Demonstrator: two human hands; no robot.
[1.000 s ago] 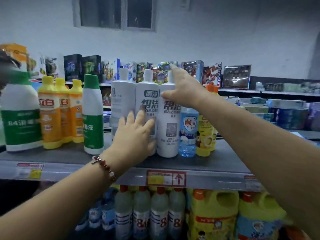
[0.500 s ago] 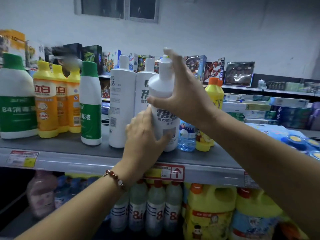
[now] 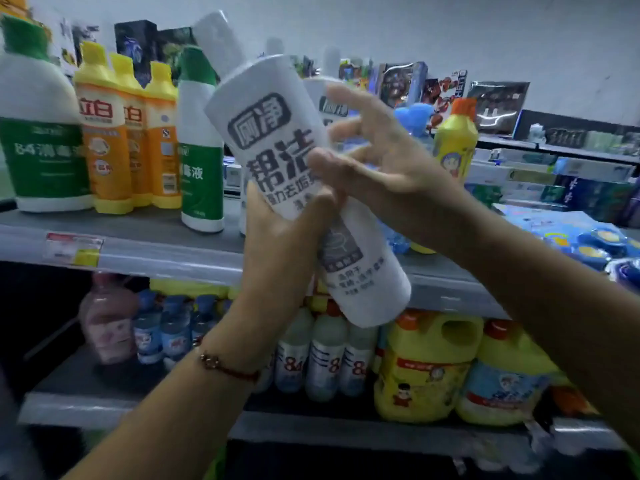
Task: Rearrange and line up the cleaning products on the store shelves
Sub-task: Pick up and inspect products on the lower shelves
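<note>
A white bottle with grey printed characters is held in the air in front of the upper shelf, tilted so that its cap end leans up and to the left and its base points down and to the right. The left hand grips the bottle about its middle from below, fingers and thumb curled round the body. A beaded bracelet circles the left wrist. The right hand is just beside the bottle on its right, fingers spread and slightly bent, the thumb tip close to the label; whether it touches the bottle cannot be told because of blur.

On the upper shelf, left of the held bottle, stand a large green-and-white bottle, three yellow-and-orange bottles in a close row, and a slimmer green-and-white bottle. A second white bottle is partly visible behind the right hand. Further right stands a yellow bottle with an orange cap.

The lower shelf carries a pink bottle, small blue-labelled bottles, white bottles marked 84, and two large yellow jugs. Boxed goods line the rear shelving.
</note>
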